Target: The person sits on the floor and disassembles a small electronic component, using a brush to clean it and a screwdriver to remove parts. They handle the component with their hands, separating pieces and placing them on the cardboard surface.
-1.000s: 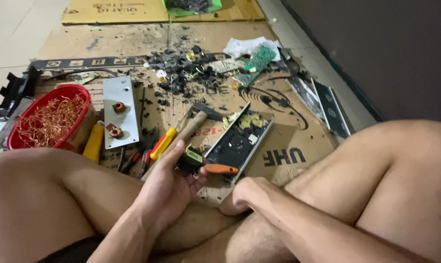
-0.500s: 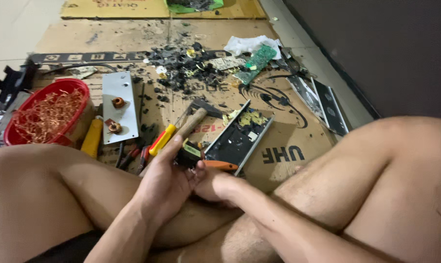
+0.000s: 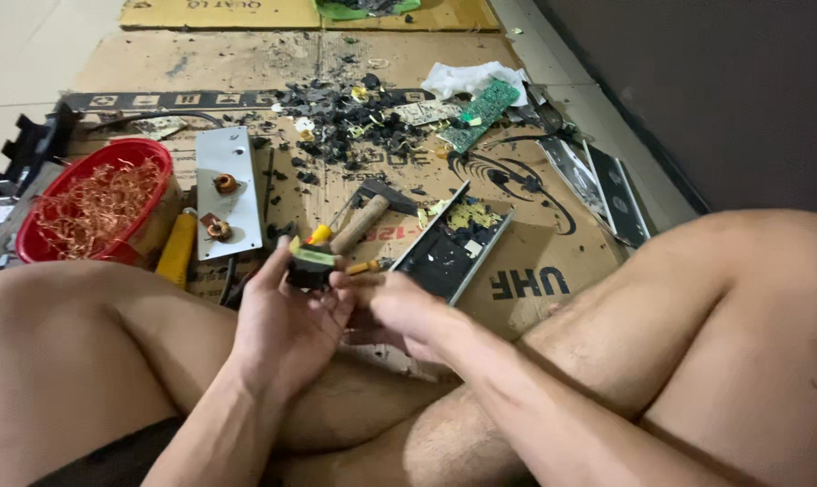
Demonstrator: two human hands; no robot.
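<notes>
Head view: left hand [image 3: 282, 320] fingers grip small black part [image 3: 311, 267]; right hand [image 3: 399, 311] fingers curled, grip unclear

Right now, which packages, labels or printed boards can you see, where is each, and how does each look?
Cardboard sheet: flattened brown box under the parts, black print.
Far cardboard: brown sheet at the top edge, dark print.
Component: small, black with a yellow-green label, between left hand and right hand.
Circuit board: green rectangle, upper middle.
No screens.
</notes>
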